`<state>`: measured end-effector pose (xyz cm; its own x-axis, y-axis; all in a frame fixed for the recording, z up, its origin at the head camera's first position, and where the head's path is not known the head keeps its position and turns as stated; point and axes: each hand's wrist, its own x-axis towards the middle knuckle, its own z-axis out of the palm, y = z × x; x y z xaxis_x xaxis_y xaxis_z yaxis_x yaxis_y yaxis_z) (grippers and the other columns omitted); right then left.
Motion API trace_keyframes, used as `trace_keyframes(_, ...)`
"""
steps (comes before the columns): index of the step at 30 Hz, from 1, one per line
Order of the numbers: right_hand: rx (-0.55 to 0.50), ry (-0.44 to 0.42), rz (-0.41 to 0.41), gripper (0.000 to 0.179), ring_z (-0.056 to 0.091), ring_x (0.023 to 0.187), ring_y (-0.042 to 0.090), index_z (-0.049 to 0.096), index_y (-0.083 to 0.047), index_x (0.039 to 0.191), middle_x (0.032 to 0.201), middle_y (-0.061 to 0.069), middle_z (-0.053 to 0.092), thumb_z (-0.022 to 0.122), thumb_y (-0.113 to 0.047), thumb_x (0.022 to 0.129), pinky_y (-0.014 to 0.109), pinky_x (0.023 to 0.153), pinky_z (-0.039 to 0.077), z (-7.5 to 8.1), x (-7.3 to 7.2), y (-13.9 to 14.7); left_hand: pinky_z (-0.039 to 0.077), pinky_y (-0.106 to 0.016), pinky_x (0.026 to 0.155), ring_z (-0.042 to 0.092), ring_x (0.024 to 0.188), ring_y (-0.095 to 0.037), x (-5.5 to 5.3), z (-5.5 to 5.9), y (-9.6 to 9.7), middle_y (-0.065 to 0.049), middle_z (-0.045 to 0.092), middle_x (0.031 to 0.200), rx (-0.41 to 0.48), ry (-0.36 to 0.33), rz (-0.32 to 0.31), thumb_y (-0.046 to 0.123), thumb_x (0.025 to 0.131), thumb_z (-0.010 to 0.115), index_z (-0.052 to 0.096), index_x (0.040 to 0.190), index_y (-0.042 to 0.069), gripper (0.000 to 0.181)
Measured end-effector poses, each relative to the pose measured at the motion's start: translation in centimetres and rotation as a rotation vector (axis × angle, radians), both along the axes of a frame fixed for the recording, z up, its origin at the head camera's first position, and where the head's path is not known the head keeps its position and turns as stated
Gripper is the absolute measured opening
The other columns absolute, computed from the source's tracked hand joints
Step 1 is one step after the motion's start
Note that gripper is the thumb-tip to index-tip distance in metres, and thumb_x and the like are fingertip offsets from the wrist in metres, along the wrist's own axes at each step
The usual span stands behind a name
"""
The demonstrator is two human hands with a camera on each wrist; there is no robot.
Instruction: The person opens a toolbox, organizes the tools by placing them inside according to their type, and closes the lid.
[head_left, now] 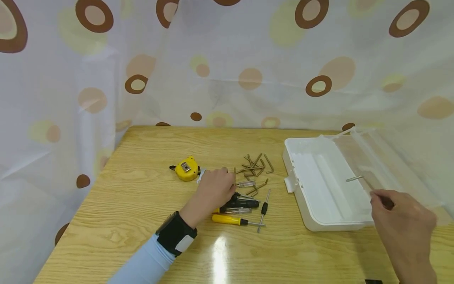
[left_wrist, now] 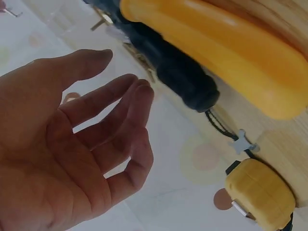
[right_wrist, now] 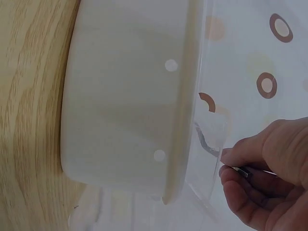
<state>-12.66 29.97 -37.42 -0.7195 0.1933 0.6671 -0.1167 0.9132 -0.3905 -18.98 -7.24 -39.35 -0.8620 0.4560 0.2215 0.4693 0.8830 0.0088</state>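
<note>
My right hand (head_left: 402,221) pinches an L-shaped hex key (head_left: 354,178) between thumb and fingers, its short arm over the open white box (head_left: 301,205). In the right wrist view, the hex key (right_wrist: 207,147) shows beyond the box's side wall. My left hand (head_left: 216,187) is over the tools on the table. Seen in the left wrist view, its fingers are loosely bent, thumb apart, with nothing between them. Beside it lie a yellow-handled screwdriver (head_left: 227,219), a black handle (head_left: 244,203) and clear-handled screwdrivers (head_left: 246,184). Several more hex keys (head_left: 253,167) form a pile just beyond.
A yellow tape measure (head_left: 186,169) lies left of the tools, near a small grey star-shaped piece (left_wrist: 242,142). A tool with a thin crossbar (head_left: 264,209) lies nearer the box. The box's clear lid (head_left: 397,165) leans open to the right. A patterned curtain (head_left: 227,59) hangs behind the table.
</note>
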Motion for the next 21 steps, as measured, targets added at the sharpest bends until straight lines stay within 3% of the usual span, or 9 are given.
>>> trace_keyframes(7,0.019,-0.006,0.049,0.004,0.023,0.074,-0.041,0.075,0.011,0.081,0.073,0.029,0.071,0.073,0.007,0.08,-0.001,0.054,0.027,-0.3,-0.1,-0.2,0.031,-0.026,0.044,0.045,0.05,-0.011,-1.1,-0.5,0.2,0.0,0.05,0.064,-0.082,-0.104,0.092,0.034,0.095,0.073,0.055,0.063,0.017,0.04)
trace_keyframes(13,0.032,-0.005,0.051,0.006,0.021,0.074,-0.042,0.076,0.008,0.084,0.076,0.027,0.073,0.075,0.007,0.078,0.004,0.051,0.028,-0.5,-0.4,-0.1,0.033,-0.028,0.046,0.048,0.051,-0.013,-1.7,-1.1,0.7,0.0,0.05,0.062,-0.055,-0.104,0.11,0.043,0.095,0.072,0.053,0.059,0.018,0.048)
trace_keyframes(21,0.03,-0.013,0.078,0.009,0.022,0.077,-0.043,0.077,0.007,0.085,0.077,0.028,0.072,0.075,0.01,0.077,0.005,0.05,0.029,-1.0,-0.9,0.0,0.039,-0.031,0.051,0.051,0.057,-0.017,-1.7,-1.9,1.1,-0.002,0.054,0.066,-0.035,-0.093,0.142,0.033,0.096,0.071,0.058,0.064,0.016,0.039)
